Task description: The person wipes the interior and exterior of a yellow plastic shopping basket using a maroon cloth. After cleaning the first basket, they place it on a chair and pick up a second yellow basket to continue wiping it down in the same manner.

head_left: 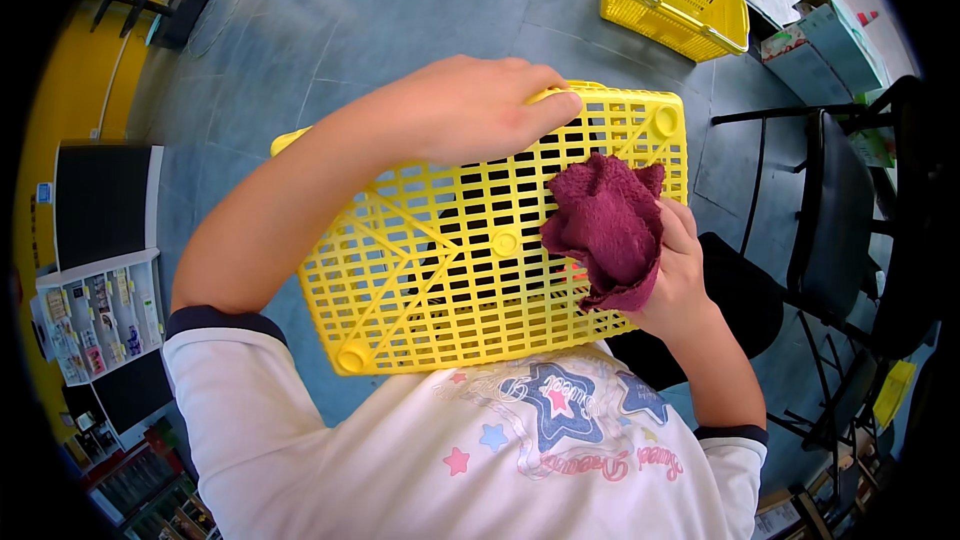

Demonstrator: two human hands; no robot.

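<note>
A yellow plastic basket (480, 285) is held up in front of my chest, its slatted underside turned towards me. My left hand (500, 110) reaches across and grips its upper far edge, the thumb lying along the near side and the other fingers curled over out of sight. In my right hand (675, 275) is a crumpled maroon cloth (610, 225), bunched up against the right part of the basket's bottom. The cloth covers some of that hand's fingers.
Another yellow basket (675, 5) stands on the grey tiled floor (420, 15) at the far right. Black chairs (835, 210) are on my right, with boxes (825, 40) behind them. A white display rack (105, 320) stands at the left.
</note>
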